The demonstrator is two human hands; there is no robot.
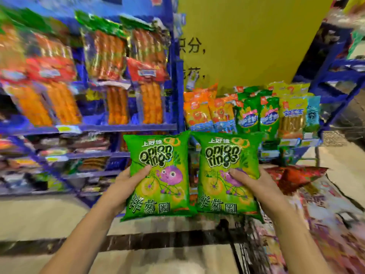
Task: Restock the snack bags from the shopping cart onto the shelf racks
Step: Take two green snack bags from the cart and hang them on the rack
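2 green bags up in front now, side by side and upright, inner edges almost touching. the left hand [126,187] grips the left bag [158,175] by its outer edge, thumb laid across the front, the other fingers tucked behind out of sight. the right hand [255,187] does the same on the right bag [225,171], thumb pressed on the purple cartoon, fingers hidden behind. both bags read onion rings.

up and left of the left hand stands the blue rack [122,127], loaded with long sausage packs [107,56], all blurred. straight beyond both hands, just above the bags' top edges, a lower shelf [292,142] carries rows of orange, green and yellow snack sticks [248,115]. behind those rises a yellow board [246,36] with black writing.

just right of the right hand lies a crumpled red bag [294,177] on a blurred heap of packets [316,224]. below that hand shows the dark wire of the cart [248,252], too smeared to read well. pale floor tiles [49,218] spread below the left hand.
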